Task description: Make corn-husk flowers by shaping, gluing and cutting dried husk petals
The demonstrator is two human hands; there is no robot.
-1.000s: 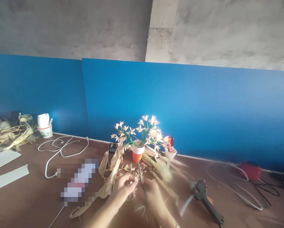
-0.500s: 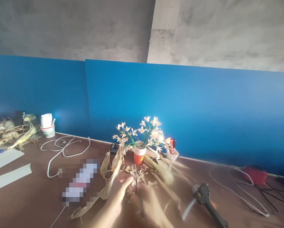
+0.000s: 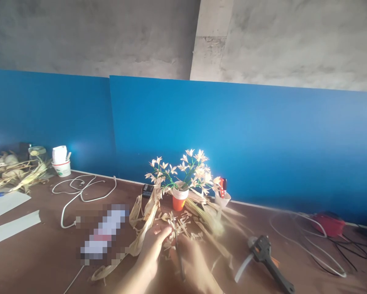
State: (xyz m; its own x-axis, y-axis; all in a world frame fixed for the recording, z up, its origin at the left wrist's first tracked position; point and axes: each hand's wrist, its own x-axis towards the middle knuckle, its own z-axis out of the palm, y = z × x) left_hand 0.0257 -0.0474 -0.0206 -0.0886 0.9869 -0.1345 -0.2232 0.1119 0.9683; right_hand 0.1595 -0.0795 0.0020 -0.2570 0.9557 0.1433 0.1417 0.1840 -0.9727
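My left hand (image 3: 154,241) is closed, thumb and fingers pinching a small pale piece of corn husk (image 3: 172,227). My right hand (image 3: 191,259), somewhat blurred, is wrapped round slim dark scissors (image 3: 176,241), seen nearly edge-on; their tip points away from me, beside the pinched piece. Small cut husk scraps (image 3: 183,222) lie just beyond my hands. Behind them stands a stack of orange-and-white paper cups (image 3: 179,200), holding husk flowers (image 3: 198,169) on green stems. Long dry corn husks (image 3: 146,228) lie left and right of it.
A black glue gun (image 3: 265,253) lies at right, with a red pouch (image 3: 329,224) and cables behind. At left are a pixelated flat object (image 3: 105,232), a white cable (image 3: 88,190), white strips (image 3: 14,228) and a white cup (image 3: 61,167). A blue partition (image 3: 232,139) borders the table.
The scissors' tip has shifted slightly left, closer to the piece in my left hand. My left hand stays nearly still, and the view has moved very slightly.
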